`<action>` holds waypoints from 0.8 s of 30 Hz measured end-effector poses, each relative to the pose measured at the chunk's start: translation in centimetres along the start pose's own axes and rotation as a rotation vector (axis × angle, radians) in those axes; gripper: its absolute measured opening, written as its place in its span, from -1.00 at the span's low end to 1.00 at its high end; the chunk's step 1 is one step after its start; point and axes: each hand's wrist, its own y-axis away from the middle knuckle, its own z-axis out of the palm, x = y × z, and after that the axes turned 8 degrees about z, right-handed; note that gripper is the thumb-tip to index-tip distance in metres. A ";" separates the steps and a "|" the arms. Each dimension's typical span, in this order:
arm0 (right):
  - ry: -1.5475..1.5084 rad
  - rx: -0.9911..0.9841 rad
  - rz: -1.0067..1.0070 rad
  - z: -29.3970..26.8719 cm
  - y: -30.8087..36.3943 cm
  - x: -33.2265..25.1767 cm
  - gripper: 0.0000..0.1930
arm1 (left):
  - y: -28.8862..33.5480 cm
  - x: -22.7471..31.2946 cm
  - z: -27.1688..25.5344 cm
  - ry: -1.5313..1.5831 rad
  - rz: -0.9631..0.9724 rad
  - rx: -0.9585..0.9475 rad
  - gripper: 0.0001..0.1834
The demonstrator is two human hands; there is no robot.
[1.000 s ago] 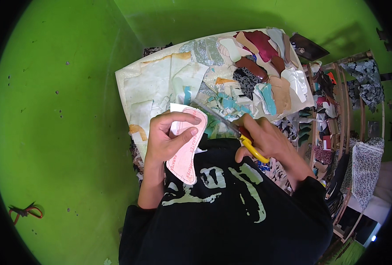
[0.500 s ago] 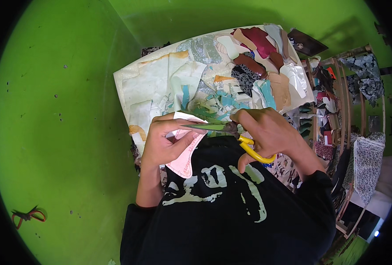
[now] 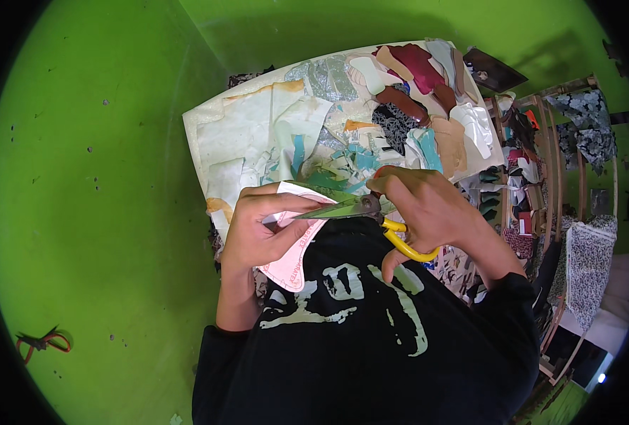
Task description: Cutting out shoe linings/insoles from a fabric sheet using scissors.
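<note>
My left hand [image 3: 265, 225] pinches a curved piece of pinkish-white sheet material [image 3: 292, 265] with red printing and a marked outline. My right hand [image 3: 424, 209] grips a pair of scissors [image 3: 369, 205] by a yellow handle loop, its fingers wrapped about the handles. The blades point left, slightly apart, and lie over the upper edge of the sheet piece beside my left fingertips. Part of the piece is hidden behind my fingers and the blades. Both hands are held in front of my torso, close to the near edge of a light table [image 3: 195, 145].
Teal scraps [image 3: 360, 157] and white sheets [image 3: 236, 127] are spread over the table. Brown, dark red and patterned pieces [image 3: 399, 106] lie at its far right. A wooden rack [image 3: 548, 149] with stacked material stands right. Red-handled pliers or cutters [image 3: 44, 342] lie at lower left.
The scissor blades have spread a little wider and tilted. The sheet piece has shifted slightly down and left in my left hand, while the table's contents stay as they were.
</note>
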 end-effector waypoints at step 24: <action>-0.100 -0.078 0.222 -0.2 1.1 1.6 -0.18 | -0.7 1.0 0.0 0.023 -0.066 -0.024 -0.74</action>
